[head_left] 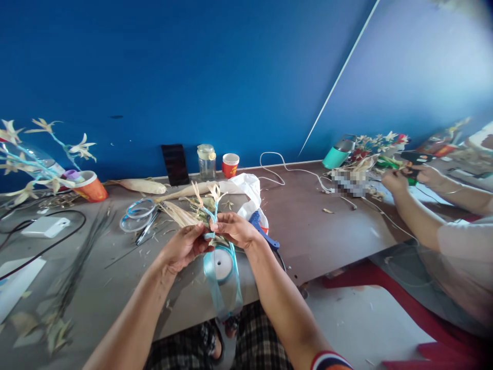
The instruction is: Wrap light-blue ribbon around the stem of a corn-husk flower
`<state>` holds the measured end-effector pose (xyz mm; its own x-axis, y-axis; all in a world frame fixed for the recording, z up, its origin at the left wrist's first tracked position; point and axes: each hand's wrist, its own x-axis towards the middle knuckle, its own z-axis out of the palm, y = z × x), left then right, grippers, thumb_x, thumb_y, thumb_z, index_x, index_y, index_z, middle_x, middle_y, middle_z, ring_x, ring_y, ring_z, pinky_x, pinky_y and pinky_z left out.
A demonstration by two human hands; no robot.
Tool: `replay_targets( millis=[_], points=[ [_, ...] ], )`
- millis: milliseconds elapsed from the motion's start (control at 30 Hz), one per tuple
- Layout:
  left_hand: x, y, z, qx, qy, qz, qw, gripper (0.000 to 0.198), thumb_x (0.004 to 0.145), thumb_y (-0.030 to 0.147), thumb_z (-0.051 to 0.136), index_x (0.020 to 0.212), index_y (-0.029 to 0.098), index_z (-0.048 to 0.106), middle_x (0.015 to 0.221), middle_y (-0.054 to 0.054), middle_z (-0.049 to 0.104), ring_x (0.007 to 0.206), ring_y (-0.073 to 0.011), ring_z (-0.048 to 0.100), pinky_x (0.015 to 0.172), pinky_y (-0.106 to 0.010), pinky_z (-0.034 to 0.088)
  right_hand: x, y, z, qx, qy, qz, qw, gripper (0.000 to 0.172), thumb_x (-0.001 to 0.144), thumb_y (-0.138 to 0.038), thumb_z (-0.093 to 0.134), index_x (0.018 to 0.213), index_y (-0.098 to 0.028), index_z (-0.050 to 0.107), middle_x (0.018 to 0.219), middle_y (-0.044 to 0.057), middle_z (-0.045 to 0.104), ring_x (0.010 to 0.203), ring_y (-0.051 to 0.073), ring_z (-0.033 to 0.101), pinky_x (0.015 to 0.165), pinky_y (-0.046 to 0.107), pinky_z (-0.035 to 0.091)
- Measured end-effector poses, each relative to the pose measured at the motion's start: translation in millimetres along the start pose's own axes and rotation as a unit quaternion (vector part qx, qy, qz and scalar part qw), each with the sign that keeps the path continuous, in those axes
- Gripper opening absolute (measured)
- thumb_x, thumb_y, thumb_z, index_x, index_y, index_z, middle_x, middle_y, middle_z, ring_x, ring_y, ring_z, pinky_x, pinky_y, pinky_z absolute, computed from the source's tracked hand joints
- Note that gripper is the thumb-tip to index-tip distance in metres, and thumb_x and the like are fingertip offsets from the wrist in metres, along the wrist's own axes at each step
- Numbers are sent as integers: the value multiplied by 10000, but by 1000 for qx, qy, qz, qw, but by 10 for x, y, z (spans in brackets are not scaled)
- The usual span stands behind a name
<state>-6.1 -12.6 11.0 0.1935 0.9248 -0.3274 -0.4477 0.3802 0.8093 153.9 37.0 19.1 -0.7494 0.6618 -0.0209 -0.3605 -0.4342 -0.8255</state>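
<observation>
1. Two bare hands work at one worktop (300,221): the left hand (188,241) pinches light-blue ribbon (209,236) at the stem's lower part; the right hand (235,228) pinches the stem higher up, between thumb and fingers.
2. One forked flower stem (215,209), with two pale husk tips, stands roughly upright between the hands, above one ribbon spool (218,264).
3. One blue glue gun (259,226) lies just beside the right hand.
4. Two clear rings (135,222) lie together, left of the hands.
5. Two paper cups: one red cup (230,167) upright near the wall, one orange cup (92,187) tilted at left.
6. One lidded jar (207,163) stands beside the red cup.
7. One white adapter (46,226) sits far left.
8. Two co-worker's hands (395,181) are at right.
</observation>
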Motion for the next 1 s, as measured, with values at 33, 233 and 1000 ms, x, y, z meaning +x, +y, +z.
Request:
replay_targets(
  millis=[33, 233, 1000],
  points=[
    [-8, 0, 3, 1, 0, 7, 1000, 259, 646, 355, 746, 709, 116, 668, 587, -22, 598, 511, -97, 536, 602, -296, 532, 1, 2, -7, 2, 0, -3, 1000, 269, 561, -274, 808, 637, -122, 600, 589, -28, 572, 588, 79, 520, 597, 210, 389],
    [-81, 62, 60, 73, -48, 34, 996, 187, 678, 290, 730, 765, 139, 664, 645, -3, 579, 548, -85, 527, 680, -311, 523, 0, -11, -50, -3, -8, -20, 1000, 239, 613, -288, 783, 666, -122, 620, 623, -13, 590, 583, 77, 506, 612, 219, 390],
    [-26, -68, 108, 325, 90, 253, 907, 129, 719, 134, 561, 719, 218, 463, 521, 52, 554, 442, -106, 495, 487, -223, 362, 30, 2, -87, -8, 7, -25, 1000, 279, 556, -305, 803, 626, -134, 594, 620, -16, 581, 608, 89, 502, 627, 226, 384]
  ],
)
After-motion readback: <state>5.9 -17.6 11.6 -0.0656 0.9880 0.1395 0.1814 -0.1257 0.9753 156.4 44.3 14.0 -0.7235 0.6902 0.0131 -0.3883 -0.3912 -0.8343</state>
